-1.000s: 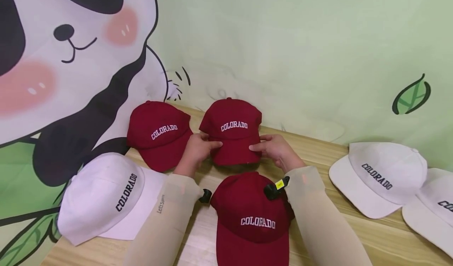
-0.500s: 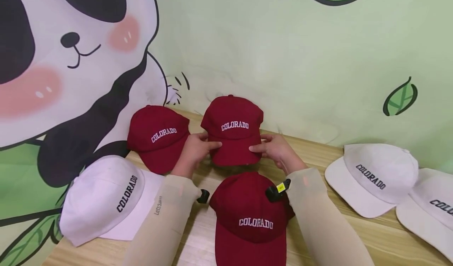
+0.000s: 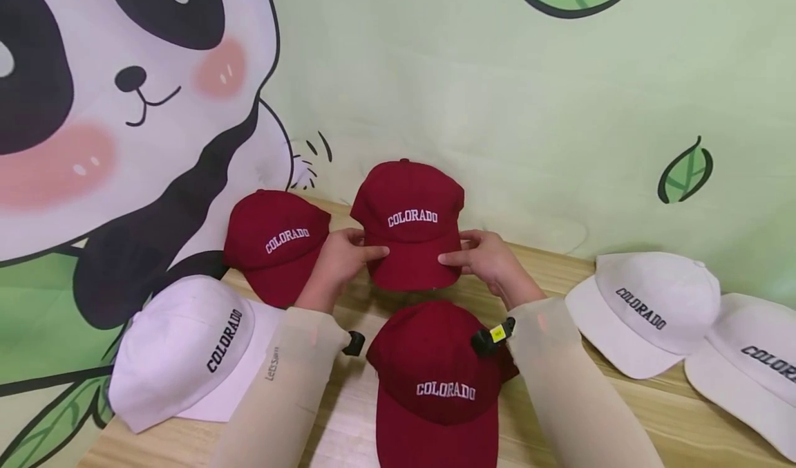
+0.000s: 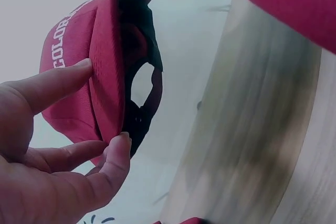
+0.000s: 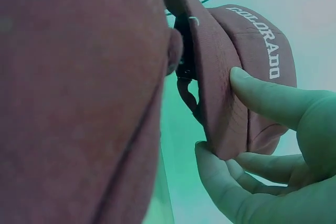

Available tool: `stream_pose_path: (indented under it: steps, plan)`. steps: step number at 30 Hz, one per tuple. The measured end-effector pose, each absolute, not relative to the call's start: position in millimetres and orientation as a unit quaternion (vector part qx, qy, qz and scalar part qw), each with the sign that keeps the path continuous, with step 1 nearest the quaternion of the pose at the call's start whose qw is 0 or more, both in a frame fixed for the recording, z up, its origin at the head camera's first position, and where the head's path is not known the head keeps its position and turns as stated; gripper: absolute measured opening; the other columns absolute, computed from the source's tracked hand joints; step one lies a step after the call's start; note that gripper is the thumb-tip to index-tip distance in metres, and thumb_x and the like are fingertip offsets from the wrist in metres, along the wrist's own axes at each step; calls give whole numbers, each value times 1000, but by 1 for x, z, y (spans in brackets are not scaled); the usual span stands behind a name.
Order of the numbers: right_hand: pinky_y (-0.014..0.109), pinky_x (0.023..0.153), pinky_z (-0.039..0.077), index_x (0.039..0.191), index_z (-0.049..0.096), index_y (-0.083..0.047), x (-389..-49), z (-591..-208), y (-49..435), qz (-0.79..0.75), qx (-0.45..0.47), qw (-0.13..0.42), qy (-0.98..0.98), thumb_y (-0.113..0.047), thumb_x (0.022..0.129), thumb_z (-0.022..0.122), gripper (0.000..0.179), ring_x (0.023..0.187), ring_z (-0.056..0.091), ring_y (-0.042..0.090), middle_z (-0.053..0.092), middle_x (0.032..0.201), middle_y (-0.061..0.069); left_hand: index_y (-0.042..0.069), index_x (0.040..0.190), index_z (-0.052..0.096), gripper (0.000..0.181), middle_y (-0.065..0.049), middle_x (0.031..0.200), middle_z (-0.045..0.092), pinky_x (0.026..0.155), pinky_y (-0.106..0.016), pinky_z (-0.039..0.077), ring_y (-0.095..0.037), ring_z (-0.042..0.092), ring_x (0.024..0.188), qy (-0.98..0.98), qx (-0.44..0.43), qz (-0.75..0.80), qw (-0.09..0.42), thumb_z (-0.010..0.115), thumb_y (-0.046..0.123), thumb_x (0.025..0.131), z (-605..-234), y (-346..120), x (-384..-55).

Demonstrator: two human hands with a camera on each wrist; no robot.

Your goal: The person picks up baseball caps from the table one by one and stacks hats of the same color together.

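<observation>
A dark red baseball cap [image 3: 410, 191] with white COLORADO lettering faces me, its brim toward me. My left hand [image 3: 345, 254] pinches the brim's left side, thumb on top and fingers beneath, as the left wrist view shows on the cap [image 4: 105, 77]. On the other side my right hand [image 3: 488, 260] pinches the brim the same way; in the right wrist view its thumb lies on the cap's brim [image 5: 220, 87]. The cap appears lifted off the table, its adjustable back strap [image 4: 155, 90] showing behind. Just in front, between my forearms, lies a second red cap [image 3: 435, 378].
A third red cap [image 3: 276, 240] sits left of the held one. A white cap [image 3: 186, 343] lies at the left edge of the wooden table [image 3: 354, 385]. Two more white caps [image 3: 653, 302] lie at the right. Behind the table hangs a panda-printed backdrop [image 3: 497, 108].
The held cap has risen slightly, both hands still gripping its brim. The head view has shifted a little, so the right-hand white caps appear farther left.
</observation>
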State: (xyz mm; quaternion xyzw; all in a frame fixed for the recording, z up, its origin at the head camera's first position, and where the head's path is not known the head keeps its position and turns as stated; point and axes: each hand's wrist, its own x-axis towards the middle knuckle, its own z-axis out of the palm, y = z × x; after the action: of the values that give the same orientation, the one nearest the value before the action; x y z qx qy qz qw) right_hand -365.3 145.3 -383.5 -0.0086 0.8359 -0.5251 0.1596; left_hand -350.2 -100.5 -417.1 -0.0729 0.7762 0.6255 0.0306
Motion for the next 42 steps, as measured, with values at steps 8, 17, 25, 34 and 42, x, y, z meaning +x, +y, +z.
stream_pose_path:
  steps: [8,17,25,34,42]
  plan:
    - [34,87,55,139,46,0,-359,-376,147,-520,-11,141,842,-22,83,76,67,98,66,24,57,125,17,-2,132,53,61,-16,124,59,95,-40,47,-28,55,109,785,-68,615,25,77,22,81,-408,-100,-345]
    - [42,93,53,139,47,-3,-342,-369,152,-499,-24,121,858,-26,83,76,67,94,65,23,59,119,16,-1,137,49,66,-17,129,58,100,-43,47,-30,56,114,805,-50,590,30,76,24,83,-395,-98,-331]
    - [31,79,50,142,46,-8,-326,-369,160,-475,-31,92,875,-31,82,77,72,91,65,23,59,121,13,1,132,55,60,-14,122,62,93,-39,48,-27,57,107,823,-22,567,32,75,28,83,-393,-94,-324]
    - [29,74,52,138,53,-11,-303,-371,167,-468,-63,38,881,-28,81,78,65,94,65,23,62,113,14,5,123,62,49,-9,111,66,83,-34,50,-23,60,99,834,5,551,29,75,31,84,-390,-90,-309]
    - [26,74,51,140,49,-8,-278,-374,174,-470,-38,36,881,-36,80,78,72,96,65,20,60,118,12,5,131,57,56,-10,116,66,79,-33,53,-23,62,101,840,16,541,25,75,30,84,-389,-84,-291]
